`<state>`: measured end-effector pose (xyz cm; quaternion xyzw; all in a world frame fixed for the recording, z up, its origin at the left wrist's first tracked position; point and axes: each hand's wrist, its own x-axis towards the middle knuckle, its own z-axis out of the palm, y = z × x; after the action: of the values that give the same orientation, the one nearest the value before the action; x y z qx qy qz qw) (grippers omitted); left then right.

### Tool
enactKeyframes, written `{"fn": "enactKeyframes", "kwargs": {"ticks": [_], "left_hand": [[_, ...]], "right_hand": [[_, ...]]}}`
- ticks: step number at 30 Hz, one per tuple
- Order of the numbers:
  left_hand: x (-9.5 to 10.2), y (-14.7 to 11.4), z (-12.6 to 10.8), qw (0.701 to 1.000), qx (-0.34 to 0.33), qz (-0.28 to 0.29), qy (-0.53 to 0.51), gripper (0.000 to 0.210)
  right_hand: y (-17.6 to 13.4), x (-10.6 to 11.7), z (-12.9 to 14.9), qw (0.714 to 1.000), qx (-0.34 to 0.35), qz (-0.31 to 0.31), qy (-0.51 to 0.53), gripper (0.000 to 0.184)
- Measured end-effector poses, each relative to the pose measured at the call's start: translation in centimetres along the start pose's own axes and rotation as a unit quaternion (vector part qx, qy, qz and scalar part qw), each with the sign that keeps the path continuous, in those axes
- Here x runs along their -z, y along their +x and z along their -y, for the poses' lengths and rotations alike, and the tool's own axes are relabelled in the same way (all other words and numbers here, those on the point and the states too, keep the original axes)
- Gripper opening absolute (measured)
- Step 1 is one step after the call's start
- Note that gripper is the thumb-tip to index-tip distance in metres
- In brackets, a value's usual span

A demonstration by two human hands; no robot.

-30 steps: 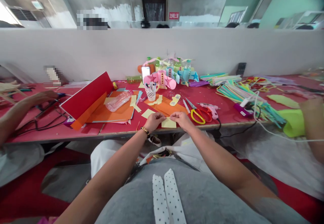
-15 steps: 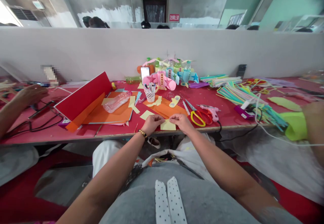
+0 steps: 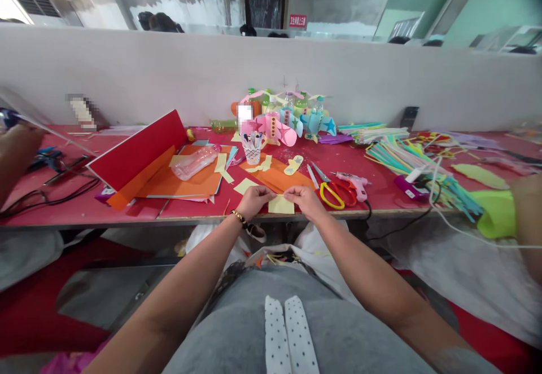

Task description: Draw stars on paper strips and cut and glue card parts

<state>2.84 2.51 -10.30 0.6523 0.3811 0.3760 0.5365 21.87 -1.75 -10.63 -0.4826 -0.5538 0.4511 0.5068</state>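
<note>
A small pale yellow piece of paper (image 3: 281, 205) is held at the table's front edge, pinched at its top corners. My left hand (image 3: 253, 201), with a beaded bracelet at the wrist, is closed on its left corner. Closed on the right corner is my right hand (image 3: 305, 200). Just behind lies an orange sheet (image 3: 277, 180) with yellow cut strips (image 3: 265, 163) and a yellow rounded cutout (image 3: 293, 165) on it. Another yellow square (image 3: 245, 186) rests beside my left hand. Scissors with yellow and red handles (image 3: 332, 195) lie to the right.
A pink glue gun (image 3: 354, 184) lies right of the scissors, its cord over the edge. Bottle planes (image 3: 279, 126) stand behind a pen cup (image 3: 253, 154). A clear bottle (image 3: 197, 162) lies on orange paper at left. Pipe cleaners (image 3: 406, 159) spread at right. Neighbours' arms (image 3: 529, 216) flank me.
The camera view has tilted down slightly. My hands keep their pinch on the yellow paper at nearly the same place. At far left, a neighbour's hand has moved up and left.
</note>
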Motion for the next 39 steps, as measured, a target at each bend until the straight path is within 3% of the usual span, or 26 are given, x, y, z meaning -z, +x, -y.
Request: {"fn": "enactKeyframes", "kwargs": {"ticks": [21, 28, 39], "left_hand": [[-0.09, 0.19, -0.16, 0.998, -0.007, 0.006, 0.059, 0.041], [-0.04, 0.69, 0.03, 0.996, -0.012, 0.031, 0.088, 0.04], [0.03, 0.53, -0.08, 0.996, 0.002, 0.012, 0.092, 0.044]], "right_hand": [[0.03, -0.42, 0.45, 1.0, 0.003, -0.002, -0.031, 0.026], [0.05, -0.61, 0.5, 0.999, 0.003, -0.002, -0.037, 0.022], [0.03, -0.03, 0.43, 1.0, -0.007, -0.006, 0.006, 0.026]]}}
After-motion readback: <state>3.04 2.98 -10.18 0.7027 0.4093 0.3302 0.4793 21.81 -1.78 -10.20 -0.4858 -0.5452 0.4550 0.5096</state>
